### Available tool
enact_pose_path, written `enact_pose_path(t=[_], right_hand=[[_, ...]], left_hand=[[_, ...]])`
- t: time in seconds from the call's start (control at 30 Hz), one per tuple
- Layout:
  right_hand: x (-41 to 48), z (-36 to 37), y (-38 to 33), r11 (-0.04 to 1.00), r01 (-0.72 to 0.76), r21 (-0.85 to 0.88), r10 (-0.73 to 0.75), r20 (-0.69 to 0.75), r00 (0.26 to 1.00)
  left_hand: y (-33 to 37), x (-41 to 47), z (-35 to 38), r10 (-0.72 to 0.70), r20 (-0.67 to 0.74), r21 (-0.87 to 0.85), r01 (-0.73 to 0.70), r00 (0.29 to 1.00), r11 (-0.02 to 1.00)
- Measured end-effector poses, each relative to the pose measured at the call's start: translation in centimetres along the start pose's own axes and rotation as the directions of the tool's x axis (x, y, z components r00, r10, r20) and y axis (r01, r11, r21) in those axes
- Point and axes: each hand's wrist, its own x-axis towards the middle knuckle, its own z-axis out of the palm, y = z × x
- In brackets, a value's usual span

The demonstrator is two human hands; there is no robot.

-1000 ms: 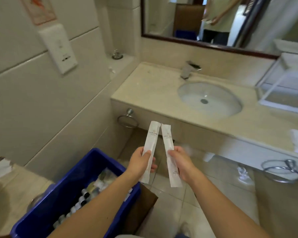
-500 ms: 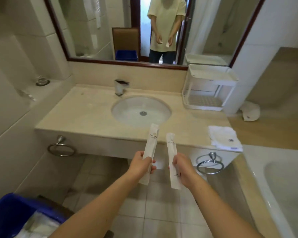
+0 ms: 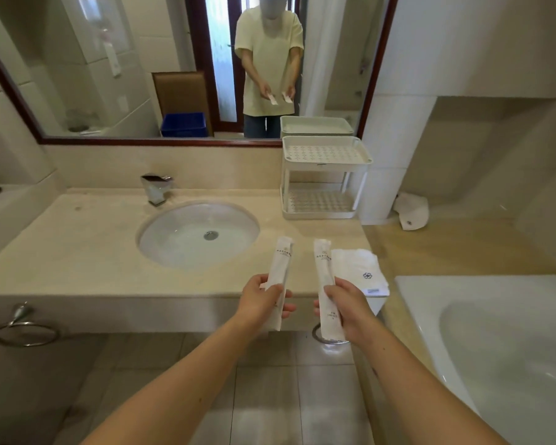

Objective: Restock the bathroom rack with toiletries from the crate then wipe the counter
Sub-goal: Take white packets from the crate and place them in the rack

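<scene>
The left hand point(image 3: 264, 300) and the right hand point(image 3: 344, 306) each hold one long white paper sachet upright above the front edge of the beige stone counter point(image 3: 77, 252).

The fingers of the left hand are curled round the lower half of the left sachet point(image 3: 280, 268), and the right hand grips the right sachet point(image 3: 323, 268) in the same way; the two packets are apart and almost parallel. A folded white cloth point(image 3: 360, 268) lies on the counter just beside the right sachet, and the oval white sink point(image 3: 187, 248) with its chrome tap point(image 3: 156, 187) is behind the left one. The white two-tier plastic rack point(image 3: 326, 165) stands at the back right corner, in front of the dark-framed mirror point(image 3: 77, 75). A white bathtub point(image 3: 430, 284) at the right is cut off by the frame. The blue plastic crate point(image 3: 183, 124) shows only as a reflection. The print on the sachets is too small to read, and a metal ring point(image 3: 329, 341) under the counter is half hidden by the right hand.
</scene>
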Motion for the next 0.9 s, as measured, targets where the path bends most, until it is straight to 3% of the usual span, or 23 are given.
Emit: enact_pose_path(t=[0.2,0.37,0.6,0.9], right_hand=[[3.3,-1.9,-2.1,1.000,0.002,-0.003,-0.002,-0.024,1.000],[8.0,-2.6,-4.9,0.997,-0.029,-0.074,0.027,-0.035,0.999],[18.1,-1.3,-9.6,0.984,-0.039,-0.175,0.035,-0.028,0.999],[31.4,-0.1,-12.3,0.987,-0.030,-0.161,0.033,0.013,0.999]], left_hand=[[1.5,3.8,3.2,-0.025,0.017,0.007,0.025,1.000,1.000],[3.0,9.6,4.8,-0.003,-0.021,0.177,0.007,1.000,0.984],[5.9,20.3,6.7,-0.015,-0.002,0.219,0.015,1.000,0.976],[7.1,32.9,8.9,-0.013,0.012,0.265,0.010,1.000,0.964]])
